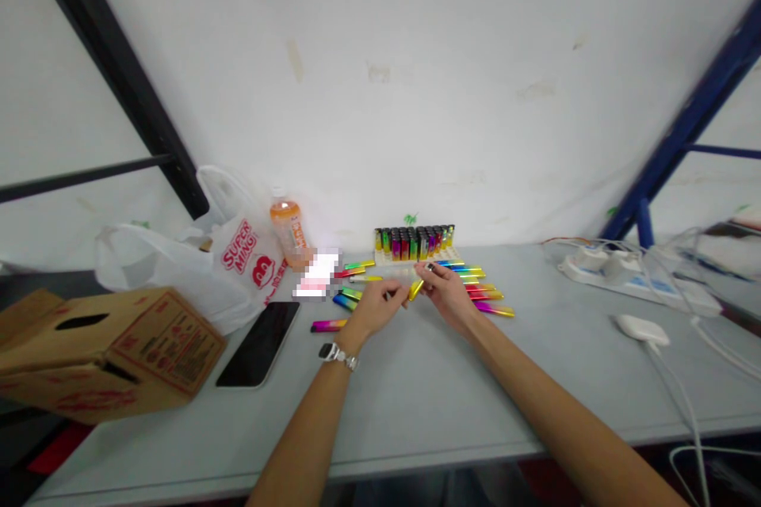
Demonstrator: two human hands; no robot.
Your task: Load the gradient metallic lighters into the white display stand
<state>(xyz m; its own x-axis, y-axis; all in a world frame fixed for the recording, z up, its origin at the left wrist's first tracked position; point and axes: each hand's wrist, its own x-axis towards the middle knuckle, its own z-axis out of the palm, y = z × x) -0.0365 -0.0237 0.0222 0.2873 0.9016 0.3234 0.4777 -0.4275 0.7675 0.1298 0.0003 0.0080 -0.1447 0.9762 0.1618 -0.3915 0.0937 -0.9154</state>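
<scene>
My left hand (379, 306), with a watch on the wrist, and my right hand (447, 293) meet over the grey table (416, 380). Both pinch a yellow lighter (415, 288) between the fingertips, the right hand at its metal top. Several rainbow-coloured lighters (484, 295) lie flat on the table to the right, and more lighters (350, 299) lie to the left of my hands. Behind them a white tray (414, 257) holds a row of upright lighters against the wall.
A black phone (259, 343) lies left of my left arm. A cardboard box (107, 348), a white plastic bag (231, 261) and an orange drink bottle (288, 231) stand at the left. A power strip (618, 269) and a white charger (640, 327) with cables lie at the right.
</scene>
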